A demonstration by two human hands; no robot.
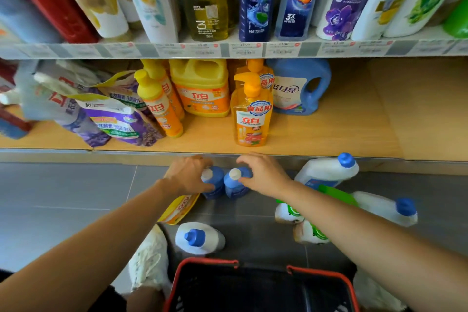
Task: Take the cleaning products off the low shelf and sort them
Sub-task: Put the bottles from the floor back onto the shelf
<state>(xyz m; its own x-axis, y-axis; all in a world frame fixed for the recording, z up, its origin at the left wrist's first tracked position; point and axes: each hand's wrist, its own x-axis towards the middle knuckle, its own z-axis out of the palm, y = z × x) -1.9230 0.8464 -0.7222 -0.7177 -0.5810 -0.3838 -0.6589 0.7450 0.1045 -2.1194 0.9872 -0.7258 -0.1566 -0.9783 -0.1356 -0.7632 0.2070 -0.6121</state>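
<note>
Two small blue bottles with white caps stand side by side on the grey floor below the low shelf (329, 134). My left hand (188, 176) grips the left blue bottle (214, 185). My right hand (263, 175) grips the right blue bottle (235, 185) near its cap. On the wooden low shelf stand an orange pump bottle (250, 119), a yellow jug (202, 88), two yellow squeeze bottles (158, 101), a blue detergent jug (298, 86) and purple refill pouches (119, 119).
On the floor lie white bottles with blue caps (326, 171) (387, 210) (200, 238), a yellow pouch (178, 209) and green-and-white bottles (301, 223). A black basket with a red rim (260, 284) sits at the bottom. The upper shelf holds shampoo bottles (255, 0).
</note>
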